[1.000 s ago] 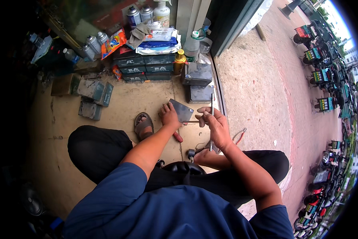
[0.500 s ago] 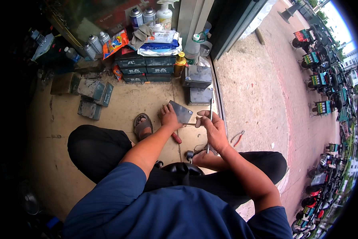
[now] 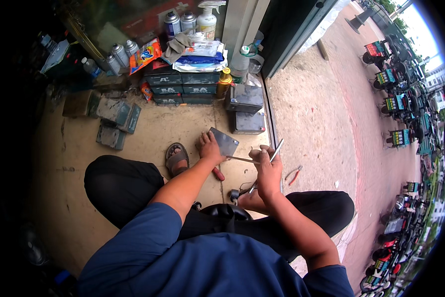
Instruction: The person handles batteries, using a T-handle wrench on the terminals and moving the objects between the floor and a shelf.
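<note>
A dark grey block-shaped battery [image 3: 225,142] sits on the tiled floor in front of me. My left hand [image 3: 210,147] grips its left side, thumb toward the near edge. In my right hand [image 3: 267,171], to the right of the battery, is a T-shaped metal tool [image 3: 242,160]. Its thin shaft reaches left to the battery's near edge, while a longer silvery bar [image 3: 279,147] crosses it in my fingers. Where bar and shaft meet is hidden by the hand. Under my left wrist lies a red tool handle [image 3: 218,173]; its other end is hidden.
Two batteries [image 3: 249,123] are stacked beside the door track. Several dusty ones [image 3: 114,136] lie at left. Packed boxes [image 3: 165,79] at the back bear bags, spray cans and a spray bottle [image 3: 207,24]. Red-handled pliers [image 3: 294,174] lie right; parked scooters [image 3: 398,104] stand outside.
My right hand has moved slightly right and down, away from the battery. The silvery bar has turned from nearly upright to slanting up and right. My left hand stays on the battery.
</note>
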`<state>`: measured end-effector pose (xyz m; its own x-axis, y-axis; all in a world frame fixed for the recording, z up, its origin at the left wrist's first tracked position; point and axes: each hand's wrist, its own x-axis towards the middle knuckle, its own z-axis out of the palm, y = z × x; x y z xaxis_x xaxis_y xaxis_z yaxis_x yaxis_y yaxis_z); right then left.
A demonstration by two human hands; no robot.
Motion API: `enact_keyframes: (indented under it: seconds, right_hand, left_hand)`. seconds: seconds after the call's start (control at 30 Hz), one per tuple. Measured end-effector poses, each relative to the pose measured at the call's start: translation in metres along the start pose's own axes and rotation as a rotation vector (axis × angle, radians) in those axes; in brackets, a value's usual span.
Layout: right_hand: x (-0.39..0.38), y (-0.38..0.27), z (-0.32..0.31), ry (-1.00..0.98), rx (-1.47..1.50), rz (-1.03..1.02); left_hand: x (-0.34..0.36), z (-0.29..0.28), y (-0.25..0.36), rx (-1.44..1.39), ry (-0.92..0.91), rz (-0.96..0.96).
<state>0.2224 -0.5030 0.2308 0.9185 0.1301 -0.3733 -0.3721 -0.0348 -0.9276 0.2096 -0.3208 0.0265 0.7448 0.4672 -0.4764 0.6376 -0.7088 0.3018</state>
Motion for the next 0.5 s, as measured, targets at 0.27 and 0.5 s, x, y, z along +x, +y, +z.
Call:
enact_keyframes:
  seconds: [0.27,0.5]
  right_hand:
    - [-0.013,-0.005,-0.003,-0.291,-0.425,-0.169]
    - [-0.004,-0.003,-0.008,-0.107,-0.196,-0.018]
  left_hand:
    - [0.001,0.003,0.002,0.019,-0.011,-0.011]
    - [0.001,-0.001,0.003,0.004,-0.02,-0.018]
